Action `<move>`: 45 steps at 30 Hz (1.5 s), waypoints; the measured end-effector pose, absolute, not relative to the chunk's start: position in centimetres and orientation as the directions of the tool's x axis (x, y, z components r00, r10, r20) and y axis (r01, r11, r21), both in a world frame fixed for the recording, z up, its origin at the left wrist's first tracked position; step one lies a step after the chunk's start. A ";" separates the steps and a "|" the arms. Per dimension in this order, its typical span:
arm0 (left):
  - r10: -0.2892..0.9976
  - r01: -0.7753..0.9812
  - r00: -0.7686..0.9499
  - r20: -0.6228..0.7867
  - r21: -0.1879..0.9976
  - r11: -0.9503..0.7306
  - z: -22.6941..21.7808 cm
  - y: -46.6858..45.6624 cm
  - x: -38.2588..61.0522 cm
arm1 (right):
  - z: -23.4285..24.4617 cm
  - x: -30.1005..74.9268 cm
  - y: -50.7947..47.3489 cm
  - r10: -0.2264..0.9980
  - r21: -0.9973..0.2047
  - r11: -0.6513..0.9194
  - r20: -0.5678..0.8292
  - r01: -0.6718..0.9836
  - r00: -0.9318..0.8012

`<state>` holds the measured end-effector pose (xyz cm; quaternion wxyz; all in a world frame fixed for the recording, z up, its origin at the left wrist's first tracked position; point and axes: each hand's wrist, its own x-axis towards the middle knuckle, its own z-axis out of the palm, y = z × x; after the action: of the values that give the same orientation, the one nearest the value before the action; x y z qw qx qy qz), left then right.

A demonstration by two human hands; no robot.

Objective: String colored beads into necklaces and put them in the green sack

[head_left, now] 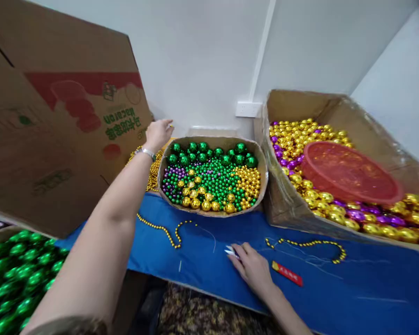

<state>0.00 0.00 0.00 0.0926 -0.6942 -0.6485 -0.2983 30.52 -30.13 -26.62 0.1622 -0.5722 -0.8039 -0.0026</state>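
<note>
Head view, sole view: a blue cloth (202,274) covers the work surface. Item, left hand (159,134): raised on an outstretched arm between the printed carton (87,121) and the cardboard tub (212,213), a metallic band (146,152) at its wrist; fingers drawn close together, a tiny gold spot at the tips, whether a held bead cannot be told. Item, right hand (253,270): low over the cloth, fingers in a narrow grip on a small pale pointed tool (229,251), its kind unclear, two tips slightly apart and aimed left. Item, gold bead strand (177,245): on the cloth in front of the tub, left of the right hand, bent into a dip, fine thread trailing from its right end. Item, second gold strand (317,242): curved on the cloth to the right, loose threads beside it. Item, red packet (287,273): flat, just right of the right hand. Tub contents: large green balls along the back, small green and purple beads amid, gold ones front and right. Far right, large carton (291,218) of gold and purple balls, with a red basin (349,170) resting tilted upon them. Lower left, shiny green balls (24,274) in a container.
</note>
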 end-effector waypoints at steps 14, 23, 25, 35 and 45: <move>0.588 0.489 0.297 0.753 0.409 -0.770 -10.0 -17.8 5.8 | -26.3 31.4 -33.7 0.890 -0.247 0.441 0.243 0.863 -0.385; 0.609 0.233 0.686 0.399 0.672 -0.703 -19.0 -24.1 14.6 | -22.3 35.4 -37.9 0.976 -0.079 0.205 -0.061 0.975 -0.210; 0.591 0.273 0.740 0.321 0.660 -0.700 -20.5 -24.0 16.7 | -22.0 38.0 -38.9 0.994 -0.035 0.065 -0.091 0.997 -0.068; 0.564 0.562 0.826 0.004 0.084 -0.823 -24.9 -23.8 24.3 | -23.2 44.5 -40.1 0.944 0.111 -0.300 -0.106 0.947 0.312; 0.494 0.268 0.852 0.174 0.666 -0.697 -19.0 -26.5 20.4 | -23.0 40.9 -36.5 0.975 -0.442 -0.044 0.176 0.896 0.135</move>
<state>20.40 -26.54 -19.02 -0.3276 -0.9047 -0.2106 -0.1726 40.92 -36.51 -22.96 0.2295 -0.7174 -0.6521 0.0860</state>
